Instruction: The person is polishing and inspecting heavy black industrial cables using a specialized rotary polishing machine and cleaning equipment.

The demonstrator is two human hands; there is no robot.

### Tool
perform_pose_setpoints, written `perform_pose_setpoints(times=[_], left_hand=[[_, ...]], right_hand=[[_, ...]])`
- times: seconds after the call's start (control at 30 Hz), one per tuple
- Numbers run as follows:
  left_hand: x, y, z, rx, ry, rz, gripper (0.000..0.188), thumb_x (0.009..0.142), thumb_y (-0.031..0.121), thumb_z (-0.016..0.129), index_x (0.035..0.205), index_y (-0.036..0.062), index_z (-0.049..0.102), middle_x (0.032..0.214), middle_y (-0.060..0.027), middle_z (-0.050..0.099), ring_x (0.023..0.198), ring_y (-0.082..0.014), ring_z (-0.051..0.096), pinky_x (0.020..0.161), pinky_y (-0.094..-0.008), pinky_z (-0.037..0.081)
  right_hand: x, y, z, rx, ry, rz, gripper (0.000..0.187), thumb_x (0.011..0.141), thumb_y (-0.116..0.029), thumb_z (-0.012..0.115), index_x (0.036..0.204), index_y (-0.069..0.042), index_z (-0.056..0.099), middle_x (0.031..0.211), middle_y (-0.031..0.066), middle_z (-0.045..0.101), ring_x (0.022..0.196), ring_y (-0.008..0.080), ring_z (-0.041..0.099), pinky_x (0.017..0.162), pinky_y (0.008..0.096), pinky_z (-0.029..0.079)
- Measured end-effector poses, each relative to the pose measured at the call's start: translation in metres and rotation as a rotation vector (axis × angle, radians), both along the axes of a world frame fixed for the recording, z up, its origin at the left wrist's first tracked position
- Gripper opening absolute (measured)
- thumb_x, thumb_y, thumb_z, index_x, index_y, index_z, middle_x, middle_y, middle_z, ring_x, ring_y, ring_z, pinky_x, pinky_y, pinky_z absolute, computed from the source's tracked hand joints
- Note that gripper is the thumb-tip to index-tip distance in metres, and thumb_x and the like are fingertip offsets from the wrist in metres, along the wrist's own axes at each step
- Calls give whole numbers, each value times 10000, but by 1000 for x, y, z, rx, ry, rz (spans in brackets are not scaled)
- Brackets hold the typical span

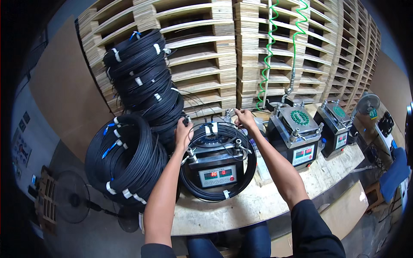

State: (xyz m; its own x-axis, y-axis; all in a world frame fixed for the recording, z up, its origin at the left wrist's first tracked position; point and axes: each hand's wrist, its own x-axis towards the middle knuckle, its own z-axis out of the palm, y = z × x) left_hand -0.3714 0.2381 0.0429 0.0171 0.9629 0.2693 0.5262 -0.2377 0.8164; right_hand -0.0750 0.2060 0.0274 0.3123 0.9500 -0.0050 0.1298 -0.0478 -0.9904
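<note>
A black cable coil [248,176] with white ties rings a box-shaped metal machine [195,166] with a red-lit panel. Clamp posts stand at the machine's corners. At its back left, my left hand [184,134] is closed at a post, its fingers around a dark clamp handle that they partly cover. My right hand [245,119] is at the back right clamp post [227,113], thumb and fingers pinched at its handle. The machine's top is partly hidden by the coil's far side.
Tied black cable coils stand in a tall stack [144,81] and a nearer pile [124,157] on the left. To the right are two similar machines [297,129] [337,124] with green round patterns on top. Wooden pallets [193,43] rise behind the worktable [258,206]; green coiled hoses [267,56] hang there.
</note>
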Motion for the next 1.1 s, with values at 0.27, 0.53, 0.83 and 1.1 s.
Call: perform_pose_setpoints(times=[0.27,0.53,0.83,1.1], left_hand=[[7,-13,10,18,27,-5,552,887,320,633,1347,33,524,1245,-260,631,1199,-396,585,1006,-395,439],[-2,-22,22,-3,3,19,585,864,310,614,1366,30,508,1237,-273,630,1181,-395,595,1022,-398,426],[10,-26,22,-9,-4,-4,570,870,294,605,1361,23,500,1225,-280,627,1160,-397,603,1016,-400,433],[14,-23,17,61,-29,12,583,842,277,625,1344,6,500,1101,-279,675,1074,-420,641,952,-432,467]], right_hand=[[10,52,-13,-106,-132,-140,442,842,-394,785,619,-77,572,550,39,545,403,125,471,371,296,361],[14,28,-20,145,853,468,300,986,-197,624,1243,-44,598,837,-2,597,754,87,563,619,215,460],[29,44,-4,14,183,152,277,928,-110,680,1134,34,567,935,104,621,747,132,578,725,264,535],[28,46,-12,138,-129,-39,303,864,-304,756,872,-3,720,628,13,625,471,89,532,438,269,430]])
